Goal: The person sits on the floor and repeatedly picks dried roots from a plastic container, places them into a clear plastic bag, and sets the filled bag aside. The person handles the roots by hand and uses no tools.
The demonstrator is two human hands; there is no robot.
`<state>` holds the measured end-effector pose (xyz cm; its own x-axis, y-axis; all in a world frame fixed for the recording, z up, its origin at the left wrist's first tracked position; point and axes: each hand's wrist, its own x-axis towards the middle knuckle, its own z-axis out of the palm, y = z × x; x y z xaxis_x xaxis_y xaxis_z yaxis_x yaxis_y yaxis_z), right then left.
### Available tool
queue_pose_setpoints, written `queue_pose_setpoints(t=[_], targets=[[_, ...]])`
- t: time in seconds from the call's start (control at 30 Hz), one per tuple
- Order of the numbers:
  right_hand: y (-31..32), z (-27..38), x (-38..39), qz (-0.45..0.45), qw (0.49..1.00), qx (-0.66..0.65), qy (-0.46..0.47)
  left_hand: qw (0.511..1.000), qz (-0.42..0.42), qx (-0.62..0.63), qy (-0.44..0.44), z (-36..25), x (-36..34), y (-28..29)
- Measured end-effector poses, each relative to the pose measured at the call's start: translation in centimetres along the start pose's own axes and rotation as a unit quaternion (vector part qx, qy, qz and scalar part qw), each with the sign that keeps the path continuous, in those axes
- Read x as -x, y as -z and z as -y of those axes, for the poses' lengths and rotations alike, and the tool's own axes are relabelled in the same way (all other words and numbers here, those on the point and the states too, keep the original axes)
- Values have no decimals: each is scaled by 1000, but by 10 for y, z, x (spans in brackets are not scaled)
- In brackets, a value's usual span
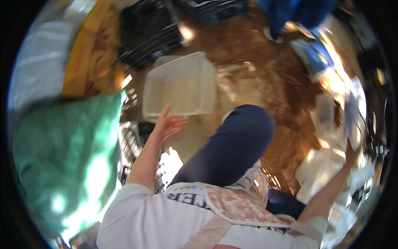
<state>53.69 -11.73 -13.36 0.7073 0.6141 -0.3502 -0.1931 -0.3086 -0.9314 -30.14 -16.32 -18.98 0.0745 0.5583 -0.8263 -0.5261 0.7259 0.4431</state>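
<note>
My left hand (168,124) has its fingers apart and holds nothing, with a finger over the near rim of a translucent plastic bin (194,83); whether it touches the rim I cannot tell. At the right, my right hand (351,145) reaches up to a pale, see-through plastic item (354,108); its blurred fingers hide whether they grip it. Crumpled white plastic bags (315,170) lie just below and left of that hand. My bent knee (248,124) sits between the bin and my right arm.
A green sack (62,162) fills the lower left, with a yellow printed sack (87,50) and white sacks (41,62) above. Black crates (147,31) stand at the top. Another person's blue-clad legs (294,12) are at the upper right, near a blue package (315,58). The floor (282,91) is brown.
</note>
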Motion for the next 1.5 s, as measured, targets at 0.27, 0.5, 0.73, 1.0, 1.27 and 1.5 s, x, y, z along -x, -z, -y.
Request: queue_pose_setpoints(t=[0.27,0.5,0.73,1.0,1.27,1.5], targets=[[39,13,1,-13,984,-139,-108,983,-90,142,-67,0,-24,-21],[21,24,-2,-7,976,-177,-126,964,-160,105,-183,-18,-13,-7],[94,-33,-82,-28,831,-532,-162,975,-170,81,-115,-36,-48,31],[17,-22,105,56,934,-341,-86,983,-85,-153,-57,-21,25,-14],[-120,-74,286,13,928,-342,-149,813,-48,-212,-539,-75,111,-151],[-136,-158,328,1,845,-401,-354,758,182,-309,-545,-44,149,-320]])
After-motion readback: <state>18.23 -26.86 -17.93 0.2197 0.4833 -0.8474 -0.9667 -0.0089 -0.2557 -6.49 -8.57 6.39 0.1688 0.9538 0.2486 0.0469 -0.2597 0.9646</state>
